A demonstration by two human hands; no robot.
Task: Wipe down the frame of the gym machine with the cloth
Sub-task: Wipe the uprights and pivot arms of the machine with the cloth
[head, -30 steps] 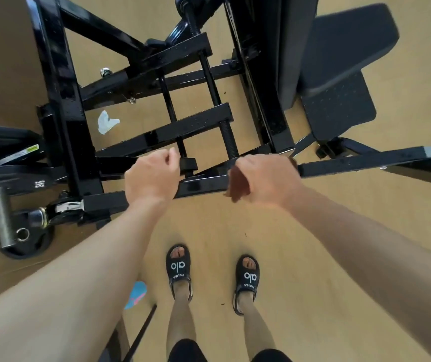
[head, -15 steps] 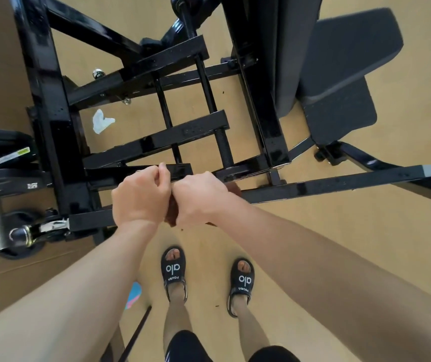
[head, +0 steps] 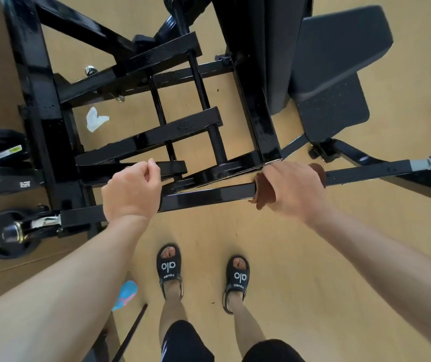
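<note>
Our right hand [head: 291, 188] clamps a rust-brown cloth [head: 264, 193] around the glossy black square frame bar [head: 209, 195], while our left hand [head: 131, 190], apart, seemingly grips it bare.

The frame [head: 209, 195] is gloss black; the cloth [head: 265, 193] wrapped on it is reddish-brown. Beneath the frame, the floor [head: 300, 257] is tan, the sandals [head: 168, 267] black with white lettering.
</note>
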